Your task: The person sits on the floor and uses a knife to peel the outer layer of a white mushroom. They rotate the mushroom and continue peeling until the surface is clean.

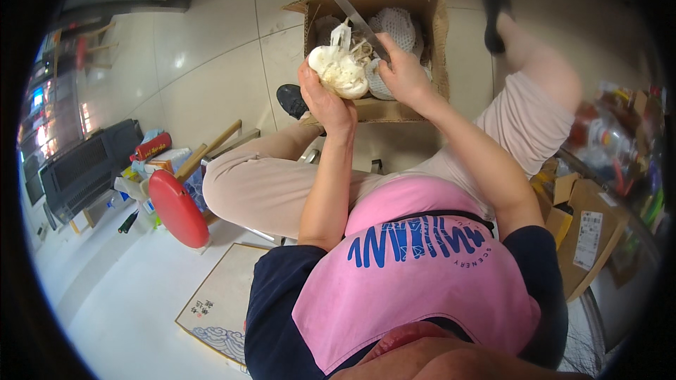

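A pale plant bulb (340,71), perhaps garlic, with a cut stem stub at its top, rests in my left hand (330,97). The fingers curl around its left and lower sides. Stringy brown roots (363,51) show beside the bulb. My right hand (404,71) grips a long, narrow, flat blade (343,2), which slants up and left past the bulb. Its handle is hidden in the fist. Both hands are over an opened cardboard box (441,42) on the floor. Inside it are several items in white foam netting (393,24).
My legs straddle the box on the tiled floor (206,58). A red round-seat stool (177,208) and a grey appliance (90,163) stand at the left. A framed picture (227,295) lies near my elbow. An opened carton (591,232) and bagged clutter (607,137) are at the right.
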Tool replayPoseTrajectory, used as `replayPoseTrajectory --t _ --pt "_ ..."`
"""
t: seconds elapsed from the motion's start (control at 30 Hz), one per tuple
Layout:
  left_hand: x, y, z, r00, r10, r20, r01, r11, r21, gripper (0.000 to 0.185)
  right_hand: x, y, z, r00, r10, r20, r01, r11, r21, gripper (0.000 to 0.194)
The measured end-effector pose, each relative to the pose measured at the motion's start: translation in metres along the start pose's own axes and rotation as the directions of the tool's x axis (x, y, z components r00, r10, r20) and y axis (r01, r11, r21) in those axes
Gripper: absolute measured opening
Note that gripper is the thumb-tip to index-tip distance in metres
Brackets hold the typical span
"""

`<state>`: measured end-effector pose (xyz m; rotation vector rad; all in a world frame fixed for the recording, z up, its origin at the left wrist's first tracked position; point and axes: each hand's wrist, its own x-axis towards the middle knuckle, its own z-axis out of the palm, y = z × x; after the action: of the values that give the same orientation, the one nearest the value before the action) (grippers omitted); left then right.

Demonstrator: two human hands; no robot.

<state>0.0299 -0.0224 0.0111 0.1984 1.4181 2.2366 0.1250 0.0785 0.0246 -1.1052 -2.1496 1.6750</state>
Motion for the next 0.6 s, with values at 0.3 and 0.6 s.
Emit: replayPoseTrajectory --t 0.3,0.6 --pt "0.008 0.002 -0.001 0.996 -0.059 -0.067 0.061 0.998 0.018 0.033 -0.008 0.014 -0.007 0.969 -0.238 -0.067 0.244 0.965 0.094 0.044" --pt "-0.003 0.001 0.006 0.998 0.068 0.013 -0.069 0.978 0.196 0.034 -0.013 0.004 0.001 0.939 -0.342 0.033 0.343 0.931 -0.125 0.053"
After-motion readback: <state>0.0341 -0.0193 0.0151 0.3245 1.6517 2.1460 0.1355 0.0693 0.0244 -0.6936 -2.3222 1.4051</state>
